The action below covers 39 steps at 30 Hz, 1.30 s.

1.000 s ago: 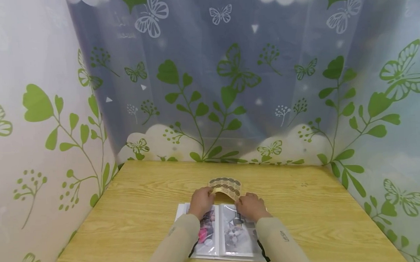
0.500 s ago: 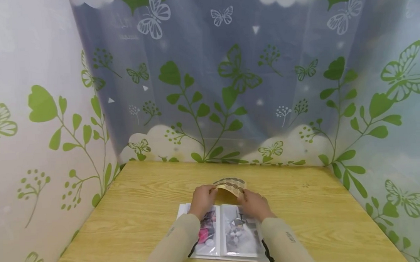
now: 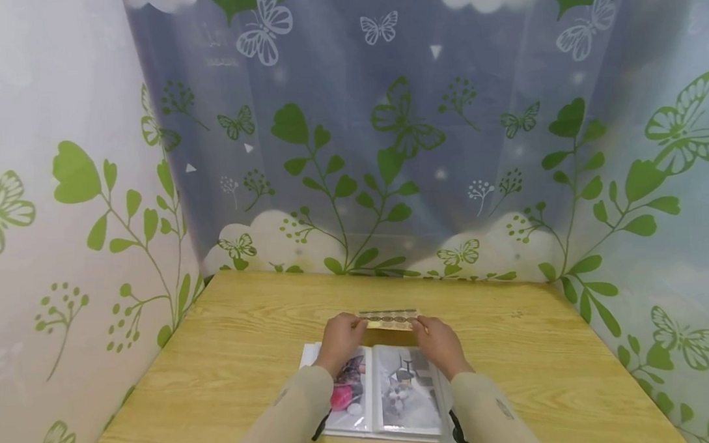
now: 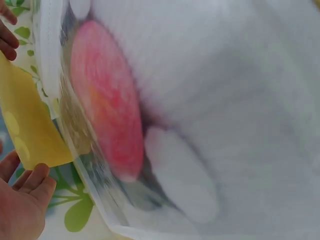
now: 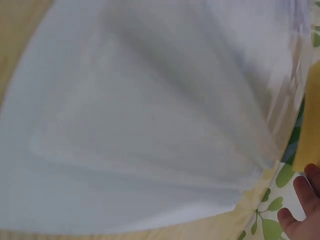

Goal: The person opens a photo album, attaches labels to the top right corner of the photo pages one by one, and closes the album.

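Note:
A sheet of round stickers [image 3: 388, 320], tan with dark oval prints, is held level between my two hands beyond an open photo album. My left hand [image 3: 341, 339] pinches its left end, and my right hand [image 3: 439, 342] pinches its right end. In the left wrist view the sheet's plain yellow back [image 4: 32, 120] faces the camera. The album [image 3: 369, 403] lies open on the table below my hands, a photo with a pink patch [image 3: 344, 394] in its left sleeve and a greyish photo [image 3: 404, 392] in its right. My forearms cover its outer edges.
The light wood table [image 3: 253, 355] extends to a patterned curtain [image 3: 352, 150] at the back. More printed curtain stands along both sides. Black bands [image 3: 458, 433] show beside each sleeve, near the album's lower corners.
The sticker sheet was bowed upward and is now pulled flatter. My right hand has shifted to the right, away from the left hand. The album has stayed about where it was.

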{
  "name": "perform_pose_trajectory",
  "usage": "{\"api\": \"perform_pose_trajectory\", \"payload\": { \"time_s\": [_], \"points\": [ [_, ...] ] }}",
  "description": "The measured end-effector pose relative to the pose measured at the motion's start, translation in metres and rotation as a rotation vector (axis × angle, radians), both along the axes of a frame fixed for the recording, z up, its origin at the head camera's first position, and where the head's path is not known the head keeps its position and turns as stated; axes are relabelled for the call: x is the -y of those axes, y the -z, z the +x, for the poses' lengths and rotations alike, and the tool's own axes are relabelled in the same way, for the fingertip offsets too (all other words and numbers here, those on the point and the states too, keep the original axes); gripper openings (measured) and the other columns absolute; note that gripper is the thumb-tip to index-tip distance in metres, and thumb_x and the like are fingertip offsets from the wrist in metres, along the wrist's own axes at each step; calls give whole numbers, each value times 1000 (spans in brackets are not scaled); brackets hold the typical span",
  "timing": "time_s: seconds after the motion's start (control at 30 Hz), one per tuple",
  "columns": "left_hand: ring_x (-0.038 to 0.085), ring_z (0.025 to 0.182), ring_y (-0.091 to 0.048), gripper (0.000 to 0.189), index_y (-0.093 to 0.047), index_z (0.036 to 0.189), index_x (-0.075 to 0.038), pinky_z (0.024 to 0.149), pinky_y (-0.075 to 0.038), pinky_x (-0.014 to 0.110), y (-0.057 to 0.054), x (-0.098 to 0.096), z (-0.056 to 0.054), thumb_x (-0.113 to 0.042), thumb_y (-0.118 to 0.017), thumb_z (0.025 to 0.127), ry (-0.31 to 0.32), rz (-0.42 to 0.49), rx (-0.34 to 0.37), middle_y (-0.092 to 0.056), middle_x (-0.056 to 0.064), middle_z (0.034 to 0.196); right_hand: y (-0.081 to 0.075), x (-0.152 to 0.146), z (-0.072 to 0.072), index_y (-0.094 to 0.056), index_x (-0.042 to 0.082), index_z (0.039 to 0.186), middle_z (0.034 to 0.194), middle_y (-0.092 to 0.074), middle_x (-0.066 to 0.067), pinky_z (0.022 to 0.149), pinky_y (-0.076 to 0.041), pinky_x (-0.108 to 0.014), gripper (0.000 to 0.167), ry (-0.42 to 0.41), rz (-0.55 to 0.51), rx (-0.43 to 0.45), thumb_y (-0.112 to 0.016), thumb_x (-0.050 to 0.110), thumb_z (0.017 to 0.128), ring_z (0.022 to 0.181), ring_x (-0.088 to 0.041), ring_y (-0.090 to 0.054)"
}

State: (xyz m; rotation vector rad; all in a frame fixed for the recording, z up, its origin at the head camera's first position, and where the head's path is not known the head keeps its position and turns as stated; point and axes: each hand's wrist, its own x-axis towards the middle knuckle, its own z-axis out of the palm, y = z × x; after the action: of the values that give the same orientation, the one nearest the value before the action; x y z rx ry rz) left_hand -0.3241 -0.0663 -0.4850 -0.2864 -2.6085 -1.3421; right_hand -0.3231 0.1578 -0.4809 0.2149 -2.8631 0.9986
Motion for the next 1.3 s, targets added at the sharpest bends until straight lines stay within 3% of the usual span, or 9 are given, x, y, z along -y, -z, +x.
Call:
{"api": "perform_pose_trajectory", "payload": {
  "time_s": [0.1,0.17,0.37,0.53,0.87,1.13,1.3],
  "points": [
    [26,94,-67,19,-75,104,-2,84,-57,44,1,0,2,-12,-61,98,-32,17,-12,-71,14,109,-1,2,4,-53,-5,137,138,-53,-27,105,-38,-60,45,30,-35,-20,-48,26,105,127,-47,-49],
    [30,98,-66,19,-74,108,-1,83,-57,44,2,-1,3,-6,-62,95,-45,49,-17,-69,16,111,-1,3,6,-53,-3,138,138,-53,-26,105,-39,-59,45,54,-74,-19,-50,26,104,126,-46,-49],
    [30,91,-63,26,-73,110,1,72,-57,37,1,0,7,6,-64,86,-96,161,-18,-63,22,117,-3,9,11,-54,2,139,135,-57,-21,101,-45,-54,43,124,-218,6,-54,22,102,123,-40,-54],
    [29,88,-62,41,-64,122,6,66,-56,33,-5,3,11,12,-63,81,-136,223,27,-59,26,119,-3,13,15,-60,0,132,126,-64,-21,92,-53,-48,37,164,-295,-23,-58,12,98,111,-35,-62],
    [26,84,-65,56,-56,131,8,72,-58,33,-7,7,9,13,-67,76,-186,296,129,-65,20,106,-2,15,18,-57,-7,132,113,-68,-24,86,-55,-45,42,197,-317,-53,-62,6,92,102,-35,-65],
    [23,82,-64,53,-57,129,10,69,-57,30,-8,8,10,13,-67,76,-187,340,140,-66,19,102,-4,12,17,-61,-9,127,105,-70,-20,74,-55,-35,39,238,-382,5,-64,8,92,91,-28,-65],
    [21,84,-63,50,-57,128,13,72,-58,29,-7,6,11,12,-66,79,-191,422,191,-67,19,100,-6,12,19,-61,-7,128,105,-69,-18,68,-51,-27,38,264,-464,48,-63,9,93,89,-24,-63]
  ]
}}
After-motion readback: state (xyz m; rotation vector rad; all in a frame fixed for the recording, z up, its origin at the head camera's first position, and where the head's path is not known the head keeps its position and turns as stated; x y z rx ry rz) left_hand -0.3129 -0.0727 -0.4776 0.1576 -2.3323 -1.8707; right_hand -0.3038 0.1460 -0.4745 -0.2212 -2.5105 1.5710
